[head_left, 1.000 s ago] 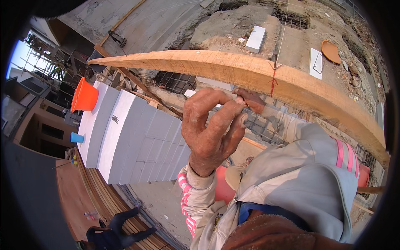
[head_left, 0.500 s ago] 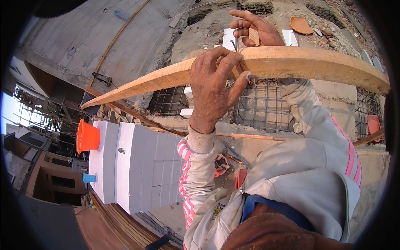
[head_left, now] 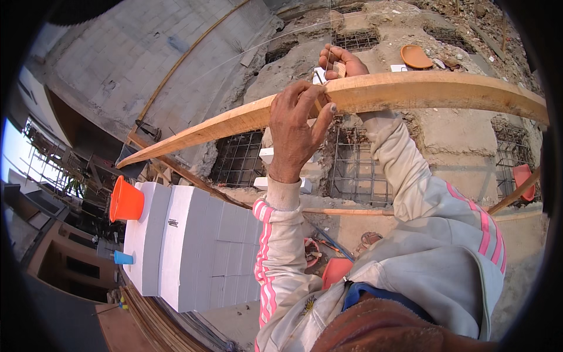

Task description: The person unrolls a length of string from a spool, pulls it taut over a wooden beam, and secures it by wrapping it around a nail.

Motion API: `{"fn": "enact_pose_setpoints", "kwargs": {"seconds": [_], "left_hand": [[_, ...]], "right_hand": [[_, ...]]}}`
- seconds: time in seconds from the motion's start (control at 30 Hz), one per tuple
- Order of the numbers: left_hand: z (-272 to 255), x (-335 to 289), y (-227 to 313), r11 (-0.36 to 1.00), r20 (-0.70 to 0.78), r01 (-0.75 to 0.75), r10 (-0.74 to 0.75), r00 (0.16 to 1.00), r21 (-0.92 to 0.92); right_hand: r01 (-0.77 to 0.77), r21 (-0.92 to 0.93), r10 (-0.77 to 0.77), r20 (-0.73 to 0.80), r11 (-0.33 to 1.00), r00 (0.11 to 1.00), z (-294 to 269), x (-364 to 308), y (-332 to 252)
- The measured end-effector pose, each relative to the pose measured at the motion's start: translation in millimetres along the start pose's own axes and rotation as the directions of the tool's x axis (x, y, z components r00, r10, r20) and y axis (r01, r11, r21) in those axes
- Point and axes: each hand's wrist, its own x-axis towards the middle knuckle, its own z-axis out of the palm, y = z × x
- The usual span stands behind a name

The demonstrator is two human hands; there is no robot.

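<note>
A long wooden beam (head_left: 440, 92) crosses in front of me, looking bowed in the fisheye picture. My left hand (head_left: 295, 132) is closed over its middle, fingertips on the top edge and thumb against the near side. Just beyond the beam, my right hand (head_left: 350, 63) has its fingers curled around a small wooden block (head_left: 339, 70). A thin string (head_left: 331, 26) runs up past the right fingers from the spot where both hands come close. Part of the right wrist is hidden behind the beam.
White blocks (head_left: 220, 240) are stacked at left, with an orange bucket (head_left: 127, 198) and a blue cup (head_left: 123, 257) on them. Steel mesh (head_left: 359, 167) lies in pits below. An orange dish (head_left: 416, 56) sits on the rubble. Long timbers (head_left: 158, 317) lie lower left.
My right hand has come down and left toward the beam, and its outstretched fingers have curled in. The left hand stays on the beam. The view has shifted slightly.
</note>
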Motion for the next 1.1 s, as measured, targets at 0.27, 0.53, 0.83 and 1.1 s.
{"fn": "enact_pose_setpoints", "kwargs": {"seconds": [0.27, 0.53, 0.83, 1.1], "left_hand": [[5.8, 2.9, -7.2, 1.000, 0.045, -0.020, 0.020, 0.999, 0.004], [1.9, 8.3, -8.6, 1.000, 0.122, -0.003, 0.002, 0.993, 0.004], [2.9, 17.2, -3.7, 0.998, 0.150, 0.034, -0.041, 0.988, 0.049], [8.2, 12.8, -0.5, 0.999, 0.166, -0.009, 0.002, 0.986, 0.042]], "right_hand": [[-0.106, 0.256, 0.072, 0.138, 0.961, 0.988, -5.9, 12.4, 2.1], [-0.043, 0.146, 0.038, 0.037, 0.988, 0.999, 4.9, 1.8, 14.9], [-0.056, 0.190, 0.065, -0.041, 0.980, 0.997, 11.0, -8.8, 22.2], [-0.081, 0.190, 0.072, 0.055, 0.978, 0.996, 3.3, -10.3, 16.0]]}}
